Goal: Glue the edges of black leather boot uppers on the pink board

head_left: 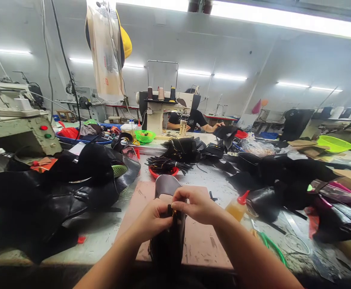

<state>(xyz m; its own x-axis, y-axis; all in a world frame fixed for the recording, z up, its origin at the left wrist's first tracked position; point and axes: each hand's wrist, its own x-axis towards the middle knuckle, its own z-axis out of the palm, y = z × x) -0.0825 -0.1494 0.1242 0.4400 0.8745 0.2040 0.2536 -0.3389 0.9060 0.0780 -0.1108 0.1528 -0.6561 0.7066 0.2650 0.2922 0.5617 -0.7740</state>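
Observation:
Both hands meet at a black leather piece (169, 243) that stands at the table's front edge, partly over a pinkish board (203, 241). My left hand (155, 216) pinches its top edge from the left, fingers closed. From the right, my right hand (195, 202) grips the same edge between thumb and forefinger. A small gold-coloured metal bit shows between the fingertips; its kind is too small to make out. Just beyond the hands lies a dark, smooth rounded flap (166, 184), and I cannot tell whether it joins the black piece.
Black leather pieces pile up at left (85, 192) and right (283, 172). A glue bottle (237, 206) with a red tip stands right of the board. Behind it, a red bowl (163, 172) holds black strips. Across the table, a person (193, 118) sits behind a sewing machine (154, 112).

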